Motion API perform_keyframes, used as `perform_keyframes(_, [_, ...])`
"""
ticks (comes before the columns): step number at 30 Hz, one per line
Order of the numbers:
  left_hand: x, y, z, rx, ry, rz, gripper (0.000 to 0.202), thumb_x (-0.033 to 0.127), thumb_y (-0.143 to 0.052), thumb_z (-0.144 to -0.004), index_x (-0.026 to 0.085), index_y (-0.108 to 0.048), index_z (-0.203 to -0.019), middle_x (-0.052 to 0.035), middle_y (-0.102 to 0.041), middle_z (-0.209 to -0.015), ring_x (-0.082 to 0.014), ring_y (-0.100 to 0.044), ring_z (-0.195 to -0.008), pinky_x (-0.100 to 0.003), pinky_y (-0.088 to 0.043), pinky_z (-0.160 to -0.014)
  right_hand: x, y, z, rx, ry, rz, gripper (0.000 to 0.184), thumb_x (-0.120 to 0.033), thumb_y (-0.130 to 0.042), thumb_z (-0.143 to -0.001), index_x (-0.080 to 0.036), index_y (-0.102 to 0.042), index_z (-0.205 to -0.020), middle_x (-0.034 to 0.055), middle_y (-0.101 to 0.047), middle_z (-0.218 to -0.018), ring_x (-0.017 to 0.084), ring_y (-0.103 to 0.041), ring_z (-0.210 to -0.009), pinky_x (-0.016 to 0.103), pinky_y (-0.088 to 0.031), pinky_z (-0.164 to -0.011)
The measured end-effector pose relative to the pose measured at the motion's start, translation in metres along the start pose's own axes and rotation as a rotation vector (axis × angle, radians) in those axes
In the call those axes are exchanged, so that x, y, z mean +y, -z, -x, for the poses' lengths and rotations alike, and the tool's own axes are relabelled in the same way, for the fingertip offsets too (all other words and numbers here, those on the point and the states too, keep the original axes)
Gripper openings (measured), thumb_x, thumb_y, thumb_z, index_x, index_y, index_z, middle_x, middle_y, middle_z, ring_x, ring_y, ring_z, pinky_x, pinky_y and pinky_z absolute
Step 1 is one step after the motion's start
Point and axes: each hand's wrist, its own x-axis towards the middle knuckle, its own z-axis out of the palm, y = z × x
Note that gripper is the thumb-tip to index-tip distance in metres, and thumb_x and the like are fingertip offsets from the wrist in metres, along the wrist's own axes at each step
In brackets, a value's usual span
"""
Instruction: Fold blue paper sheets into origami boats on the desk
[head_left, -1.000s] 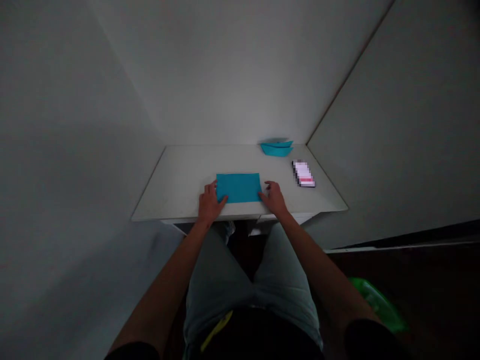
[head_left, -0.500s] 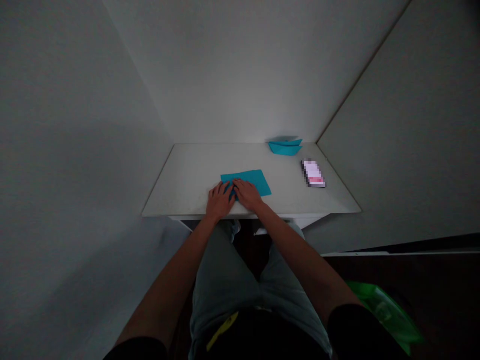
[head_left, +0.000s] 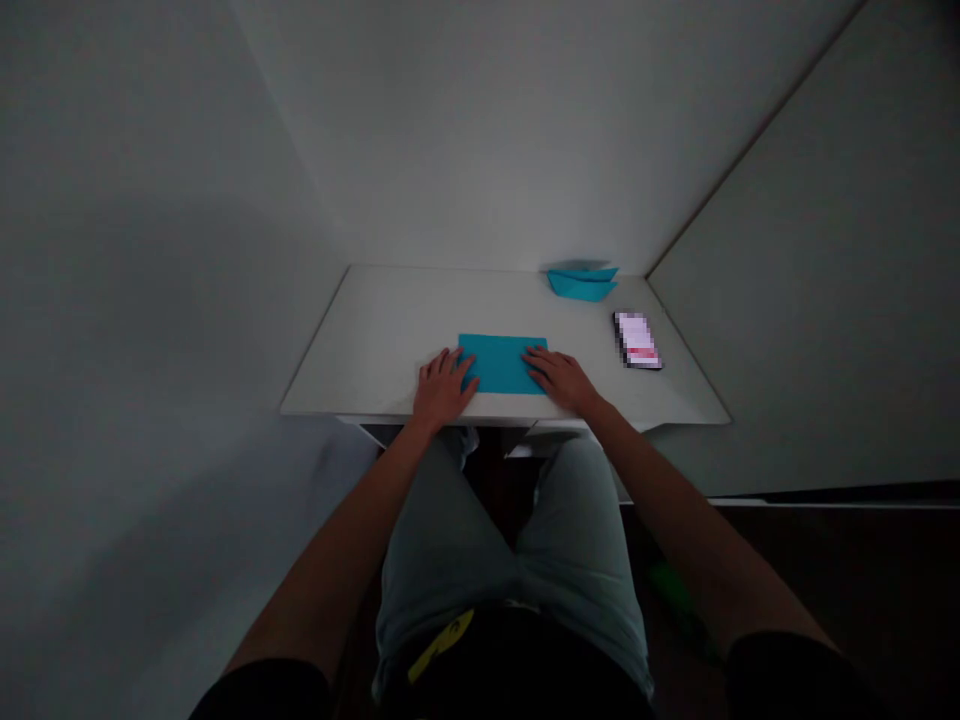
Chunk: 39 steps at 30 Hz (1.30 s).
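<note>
A flat blue sheet of paper (head_left: 501, 364) lies near the front edge of the white table, its long sides running left to right. My left hand (head_left: 443, 388) rests at the paper's left end, fingers spread, with the thumb and some fingertips on it. At the right end, my right hand (head_left: 560, 378) lies with its fingers stretched out over the paper's edge. Neither hand is closed round anything. Toward the back right of the table stands a folded blue paper boat (head_left: 583, 284), apart from both hands.
The white table (head_left: 390, 310) meets walls at its back and sides. A phone (head_left: 638, 341) with a lit, blurred screen lies on the right part of the table. Down on the dark floor at right, something green (head_left: 671, 587) shows partly behind my right arm.
My right hand has slid right, away from my left hand, to the paper's right end. The paper has turned from slightly skewed to nearly square with the table edge. My left hand stays at the left.
</note>
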Motion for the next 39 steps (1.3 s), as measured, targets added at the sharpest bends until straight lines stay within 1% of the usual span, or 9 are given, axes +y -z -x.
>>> perform_keyframes(2, [0.000,0.000,0.000,-0.001,-0.008,0.000,0.059,0.051,-0.042,-0.115,0.034,-0.052,-0.171,-0.0037,-0.042,-0.183,-0.0336,-0.034,-0.170,-0.057,-0.036,-0.133,-0.001,-0.001,0.020,0.019,0.022,-0.024,0.061,-0.056,-0.039,-0.117,-0.026,-0.057,-0.167,0.0098,-0.048,-0.179,0.032,-0.045,-0.167,0.062,-0.038,-0.134])
perform_keyframes(5, [-0.001,-0.001,0.001,0.004,-0.018,0.005,0.059,0.049,-0.042,-0.115,0.035,-0.051,-0.171,-0.0025,-0.043,-0.183,-0.0332,-0.032,-0.171,-0.057,-0.035,-0.134,-0.001,0.001,0.044,0.020,0.108,-0.044,0.086,-0.075,-0.061,-0.104,-0.024,-0.050,-0.172,0.0135,-0.043,-0.182,0.037,-0.042,-0.168,0.064,-0.035,-0.136])
perform_keyframes(7, [-0.002,-0.001,0.002,0.006,-0.019,0.011,0.059,0.048,-0.042,-0.115,0.035,-0.051,-0.171,-0.0024,-0.043,-0.183,-0.0332,-0.032,-0.171,-0.057,-0.034,-0.135,0.001,0.003,0.054,-0.001,0.171,-0.060,0.097,-0.079,-0.072,-0.095,-0.026,-0.049,-0.173,0.0138,-0.044,-0.181,0.039,-0.043,-0.168,0.065,-0.033,-0.137])
perform_keyframes(16, [0.001,0.002,0.006,0.022,-0.029,0.063,0.060,0.052,-0.048,-0.111,0.028,-0.056,-0.166,-0.0065,-0.041,-0.184,-0.0358,-0.031,-0.172,-0.058,-0.030,-0.138,-0.001,0.009,0.059,0.034,0.144,-0.145,0.067,-0.067,-0.076,-0.098,-0.031,-0.070,-0.154,0.0097,-0.061,-0.169,0.034,-0.056,-0.158,0.059,-0.034,-0.136])
perform_keyframes(23, [0.003,0.001,0.008,0.031,-0.030,0.100,0.059,0.051,-0.050,-0.111,0.028,-0.056,-0.165,-0.0091,-0.043,-0.182,-0.0366,-0.029,-0.173,-0.063,-0.022,-0.140,0.002,0.011,0.062,0.014,0.197,-0.132,0.070,-0.067,-0.081,-0.095,-0.035,-0.070,-0.156,0.0098,-0.064,-0.167,0.038,-0.059,-0.154,0.061,-0.038,-0.131])
perform_keyframes(28, [0.002,0.003,-0.004,-0.025,-0.014,0.111,0.059,0.054,-0.056,-0.109,0.028,-0.058,-0.162,-0.0120,-0.049,-0.178,-0.0397,-0.029,-0.173,-0.071,-0.015,-0.139,0.009,0.016,0.064,-0.008,0.283,-0.168,0.041,-0.055,-0.067,-0.108,-0.037,-0.077,-0.144,0.0075,-0.073,-0.157,0.033,-0.067,-0.142,0.056,-0.046,-0.118])
perform_keyframes(32, [-0.002,0.001,-0.040,-0.042,-0.016,0.104,0.066,0.058,-0.061,-0.106,0.022,-0.057,-0.161,-0.0186,-0.047,-0.177,-0.0421,-0.028,-0.172,-0.071,-0.013,-0.139,0.021,0.025,0.035,0.014,0.268,-0.159,0.029,-0.041,-0.059,-0.113,-0.037,-0.083,-0.128,0.0044,-0.081,-0.143,0.031,-0.071,-0.132,0.054,-0.045,-0.114])
perform_keyframes(36, [-0.012,-0.002,-0.102,-0.019,-0.025,0.111,0.073,0.060,-0.071,-0.099,0.016,-0.057,-0.156,-0.0245,-0.049,-0.172,-0.0432,-0.033,-0.168,-0.068,-0.014,-0.139,0.048,0.031,-0.030,0.089,0.182,-0.177,0.024,-0.041,-0.064,-0.109,-0.032,-0.085,-0.117,0.0057,-0.082,-0.139,0.034,-0.070,-0.134,0.057,-0.044,-0.115])
perform_keyframes(39, [-0.022,-0.002,-0.151,0.028,-0.061,0.137,0.084,0.067,-0.076,-0.093,0.017,-0.055,-0.157,-0.0237,-0.056,-0.161,-0.0434,-0.047,-0.155,-0.064,-0.026,-0.134,0.067,0.032,-0.083,0.024,0.217,-0.316,0.026,-0.049,-0.072,-0.101,-0.030,-0.086,-0.110,0.0074,-0.083,-0.132,0.033,-0.073,-0.126,0.054,-0.047,-0.114])
